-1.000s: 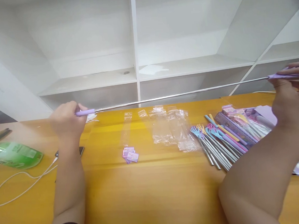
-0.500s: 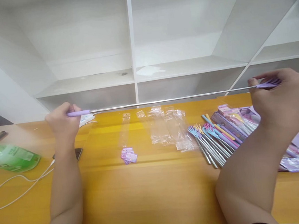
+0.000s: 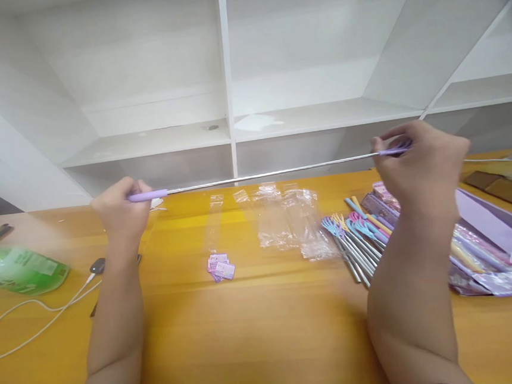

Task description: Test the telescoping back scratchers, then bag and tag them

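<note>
A telescopic back scratcher (image 3: 272, 174) with a thin silver rod stretches nearly level between my two hands, above the back of the table. My left hand (image 3: 124, 212) is closed round its purple handle. The fingers of my right hand (image 3: 419, 166) pinch the purple claw-shaped head, which they partly cover. Below the rod lie several clear plastic sleeves (image 3: 280, 220) and a small stack of purple cards (image 3: 221, 267). To the right, near my right forearm, is a pile of back scratchers (image 3: 353, 249) with silver rods and coloured claw heads.
Coloured handles (image 3: 365, 212) lie behind the pile, beside a purple box (image 3: 501, 224) of packaged pieces. A green plastic packet (image 3: 25, 271) and a white cable (image 3: 37, 302) are at the left. White shelving (image 3: 229, 87) stands behind the wooden table (image 3: 259, 335).
My right hand has moved left with the claw head, and my left hand slightly right. The stretch of rod between them is now shorter.
</note>
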A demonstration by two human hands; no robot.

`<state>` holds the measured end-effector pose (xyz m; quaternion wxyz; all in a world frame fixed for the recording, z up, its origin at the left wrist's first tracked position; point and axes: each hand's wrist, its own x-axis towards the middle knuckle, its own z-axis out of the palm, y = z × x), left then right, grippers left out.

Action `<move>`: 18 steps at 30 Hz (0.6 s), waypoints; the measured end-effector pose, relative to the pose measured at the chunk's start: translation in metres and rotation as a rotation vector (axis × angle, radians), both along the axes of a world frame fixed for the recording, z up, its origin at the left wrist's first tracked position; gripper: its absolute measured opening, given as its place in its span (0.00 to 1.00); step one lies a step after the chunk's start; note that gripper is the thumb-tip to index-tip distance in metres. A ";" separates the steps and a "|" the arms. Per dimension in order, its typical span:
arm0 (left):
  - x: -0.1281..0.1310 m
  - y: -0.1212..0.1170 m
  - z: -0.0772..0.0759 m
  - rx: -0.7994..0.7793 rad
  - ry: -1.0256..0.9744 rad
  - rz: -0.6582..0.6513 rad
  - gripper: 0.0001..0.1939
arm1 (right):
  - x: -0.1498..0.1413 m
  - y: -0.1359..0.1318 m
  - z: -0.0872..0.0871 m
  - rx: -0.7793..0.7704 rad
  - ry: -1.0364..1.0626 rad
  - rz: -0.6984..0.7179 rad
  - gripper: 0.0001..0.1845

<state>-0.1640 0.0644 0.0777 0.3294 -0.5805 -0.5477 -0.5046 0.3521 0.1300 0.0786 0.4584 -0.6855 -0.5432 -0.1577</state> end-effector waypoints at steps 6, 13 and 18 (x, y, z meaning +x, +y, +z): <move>0.031 -0.002 -0.015 -0.060 0.030 -0.072 0.23 | -0.050 -0.014 -0.004 -0.013 -0.117 0.203 0.09; 0.048 -0.011 -0.015 -0.037 0.035 -0.088 0.22 | -0.071 -0.019 -0.005 -0.047 -0.126 0.173 0.11; 0.075 -0.016 -0.027 -0.138 0.063 -0.160 0.18 | -0.109 -0.029 -0.011 -0.076 -0.158 0.198 0.12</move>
